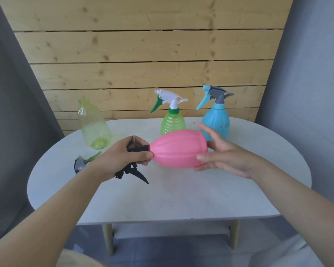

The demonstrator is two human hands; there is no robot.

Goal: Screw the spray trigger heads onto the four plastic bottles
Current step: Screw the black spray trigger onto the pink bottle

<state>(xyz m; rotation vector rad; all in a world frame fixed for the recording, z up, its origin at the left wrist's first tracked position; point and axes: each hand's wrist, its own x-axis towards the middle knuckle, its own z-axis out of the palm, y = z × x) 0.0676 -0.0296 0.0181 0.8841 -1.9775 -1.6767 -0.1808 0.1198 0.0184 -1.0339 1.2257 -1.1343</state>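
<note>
A pink ribbed bottle lies sideways in the air above the table, neck pointing left. My left hand grips the black spray trigger head at the bottle's neck. My right hand cups the bottle's base with thumb and fingers spread around it. At the back stand a green bottle with a white-and-green trigger head and a blue bottle with a grey-and-blue trigger head. A clear yellow-green bottle stands at the back left with no head. A grey-and-green trigger head lies on the table, partly hidden by my left wrist.
The white oval table has light wooden legs below its front edge. A wooden plank wall rises directly behind it, and grey walls stand on both sides.
</note>
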